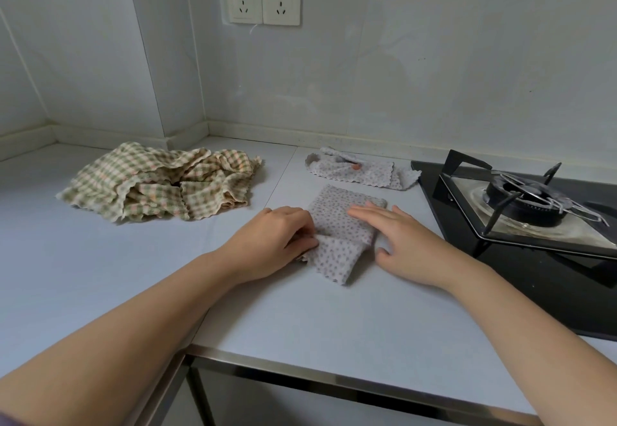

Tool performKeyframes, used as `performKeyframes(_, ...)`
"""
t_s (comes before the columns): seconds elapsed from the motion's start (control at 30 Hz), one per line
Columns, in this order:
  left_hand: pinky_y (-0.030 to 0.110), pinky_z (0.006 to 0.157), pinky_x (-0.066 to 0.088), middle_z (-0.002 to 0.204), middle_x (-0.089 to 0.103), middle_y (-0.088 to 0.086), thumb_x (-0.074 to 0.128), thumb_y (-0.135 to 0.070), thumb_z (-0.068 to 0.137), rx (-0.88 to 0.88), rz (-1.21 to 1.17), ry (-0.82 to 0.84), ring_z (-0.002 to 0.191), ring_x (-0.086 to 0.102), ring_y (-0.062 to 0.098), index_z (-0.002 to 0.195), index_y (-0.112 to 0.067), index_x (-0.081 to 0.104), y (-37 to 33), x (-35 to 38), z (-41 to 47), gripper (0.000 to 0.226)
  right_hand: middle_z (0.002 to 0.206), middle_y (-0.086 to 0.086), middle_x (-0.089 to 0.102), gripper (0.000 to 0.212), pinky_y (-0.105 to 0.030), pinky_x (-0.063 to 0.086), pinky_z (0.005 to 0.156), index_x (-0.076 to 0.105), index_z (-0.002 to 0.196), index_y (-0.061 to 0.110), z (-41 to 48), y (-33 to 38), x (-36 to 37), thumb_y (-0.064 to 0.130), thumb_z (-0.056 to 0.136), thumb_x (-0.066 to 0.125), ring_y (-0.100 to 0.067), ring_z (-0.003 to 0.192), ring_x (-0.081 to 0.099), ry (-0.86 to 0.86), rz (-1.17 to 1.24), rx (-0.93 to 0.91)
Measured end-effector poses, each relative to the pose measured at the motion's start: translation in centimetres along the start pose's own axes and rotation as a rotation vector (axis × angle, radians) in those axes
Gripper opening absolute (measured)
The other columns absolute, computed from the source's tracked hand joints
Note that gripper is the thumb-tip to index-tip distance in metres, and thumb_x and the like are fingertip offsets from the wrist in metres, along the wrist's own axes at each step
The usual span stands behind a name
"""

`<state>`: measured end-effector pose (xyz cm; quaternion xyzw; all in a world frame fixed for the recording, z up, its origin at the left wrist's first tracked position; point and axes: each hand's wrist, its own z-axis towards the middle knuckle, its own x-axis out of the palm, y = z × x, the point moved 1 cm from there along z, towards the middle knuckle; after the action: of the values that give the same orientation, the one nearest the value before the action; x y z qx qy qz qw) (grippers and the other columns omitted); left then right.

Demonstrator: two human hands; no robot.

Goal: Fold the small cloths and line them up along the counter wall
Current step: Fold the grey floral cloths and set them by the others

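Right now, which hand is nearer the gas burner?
Right. The right hand lies flat on the dotted cloth, on the side toward the gas burner; the left hand pinches the cloth's opposite edge, farther away.

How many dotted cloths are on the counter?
2: a dotted cloth held by the left hand and right hand, a second dotted cloth by the wall. The checked pile might hide more.

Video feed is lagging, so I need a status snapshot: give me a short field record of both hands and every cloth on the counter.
left hand: pinches the left edge of the dotted cloth
right hand: flat, fingers straight, pressing that cloth
dotted cloth: partly folded, mid-counter
second dotted cloth: near the wall, beside the gas stove
checked cloths: crumpled heap at left, unfolded
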<state>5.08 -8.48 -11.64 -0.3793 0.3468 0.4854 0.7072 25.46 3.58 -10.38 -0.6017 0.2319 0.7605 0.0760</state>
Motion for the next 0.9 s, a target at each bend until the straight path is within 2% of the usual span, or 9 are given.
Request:
performKeyframes(0.13, 0.022, 0.062, 0.033, 0.076, 0.053, -0.01, 0.055, -0.027, 0.095, -0.096, -0.131, -0.002, 0.07, 0.048, 0.01, 0.086, -0.022, 0.051, -0.2, -0.3, 0.1, 0.011, 0.147, 0.014, 0.035, 0.074, -0.012, 0.014, 0.112, 0.034, 0.146, 0.028, 0.1, 1.4, 0.5, 0.014, 0.08, 0.065, 0.005, 0.137, 0.021, -0.064, 0.09, -0.064)
performKeyframes(0.27, 0.022, 0.068, 0.041, 0.079, 0.061, -0.008, 0.044, -0.031, 0.095, -0.197, -0.27, -0.019, 0.072, 0.053, 0.005, 0.085, -0.02, 0.057, -0.2, -0.8, 0.1, 0.02, 0.141, 0.003, 0.05, 0.053, -0.01, 0.026, 0.107, 0.052, 0.136, 0.021, 0.7, 1.9, 2.1, 0.002, 0.087, 0.057, -0.003, 0.13, 0.041, -0.084, 0.146, -0.062)
performKeyframes(0.33, 0.024, 0.074, 0.043, 0.086, 0.062, -0.011, 0.045, -0.013, 0.094, -0.255, -0.25, -0.119, 0.08, 0.056, 0.003, 0.092, -0.02, 0.06, 0.8, -1.0, -0.1, 0.017, 0.127, 0.004, 0.062, 0.044, -0.012, 0.035, 0.103, 0.061, 0.126, 0.018, 0.6, 1.8, 1.9, -0.001, 0.087, 0.06, 0.003, 0.118, 0.051, -0.113, 0.325, -0.05)
performKeyframes(0.4, 0.022, 0.086, 0.043, 0.103, 0.062, -0.008, 0.05, 0.005, 0.085, -0.278, -0.171, -0.11, 0.097, 0.057, 0.007, 0.109, -0.016, 0.061, 1.8, -0.8, -0.4, 0.033, 0.111, 0.013, 0.068, 0.039, -0.017, 0.044, 0.096, 0.066, 0.115, 0.025, 0.2, 1.6, 1.7, 0.002, 0.085, 0.061, 0.005, 0.107, 0.059, -0.122, 0.5, -0.028)
performKeyframes(0.53, 0.016, 0.093, 0.038, 0.125, 0.059, -0.006, 0.069, -0.025, 0.078, -0.061, -0.121, -0.015, 0.115, 0.051, 0.005, 0.125, -0.015, 0.055, 1.3, -0.5, -0.4, 0.05, 0.08, 0.012, 0.071, 0.036, -0.027, 0.044, 0.074, 0.071, 0.076, 0.037, 0.3, 1.7, 1.7, 0.02, 0.076, 0.038, -0.003, 0.078, 0.059, -0.115, 0.677, 0.152)
performKeyframes(0.67, 0.032, 0.072, 0.045, 0.085, 0.069, -0.005, 0.058, -0.021, 0.086, -0.205, -0.303, -0.079, 0.076, 0.058, 0.006, 0.091, -0.018, 0.065, 0.0, 0.0, 0.3, 0.009, 0.082, -0.012, 0.065, 0.033, -0.031, 0.043, 0.075, 0.062, 0.077, 0.012, 0.8, 1.8, 1.3, 0.038, 0.073, 0.042, -0.02, 0.082, 0.057, -0.205, 0.703, 0.247)
performKeyframes(0.77, 0.032, 0.058, 0.033, 0.062, 0.051, 0.0, 0.047, -0.032, 0.092, -0.381, -0.471, -0.111, 0.06, 0.039, 0.008, 0.072, -0.008, 0.055, -0.4, -0.1, 0.5, 0.032, 0.095, -0.035, 0.06, 0.078, -0.046, 0.049, 0.079, 0.054, 0.09, -0.013, 0.9, 1.6, 1.1, 0.062, 0.072, 0.05, -0.036, 0.083, 0.062, -0.292, 0.757, 0.312)
performKeyframes(0.83, 0.028, 0.054, 0.025, 0.057, 0.036, -0.006, 0.046, -0.037, 0.098, -0.477, -0.517, -0.163, 0.055, 0.03, 0.007, 0.063, -0.009, 0.042, -0.7, -0.2, 0.7, 0.044, 0.097, -0.03, 0.064, 0.068, -0.049, 0.05, 0.083, 0.057, 0.09, -0.011, 1.0, 1.5, 1.1, 0.057, 0.082, 0.056, -0.028, 0.083, 0.064, -0.336, 0.804, 0.356)
performKeyframes(0.9, 0.023, 0.047, 0.021, 0.051, 0.027, -0.009, 0.046, -0.037, 0.098, -0.589, -0.508, -0.19, 0.047, 0.025, 0.008, 0.059, -0.016, 0.031, -0.9, -0.2, 1.0, 0.047, 0.082, -0.021, 0.067, 0.041, -0.035, 0.052, 0.061, 0.062, 0.086, -0.006, 1.2, 1.3, 1.2, 0.035, 0.092, 0.058, -0.021, 0.071, 0.061, -0.367, 0.859, 0.407)
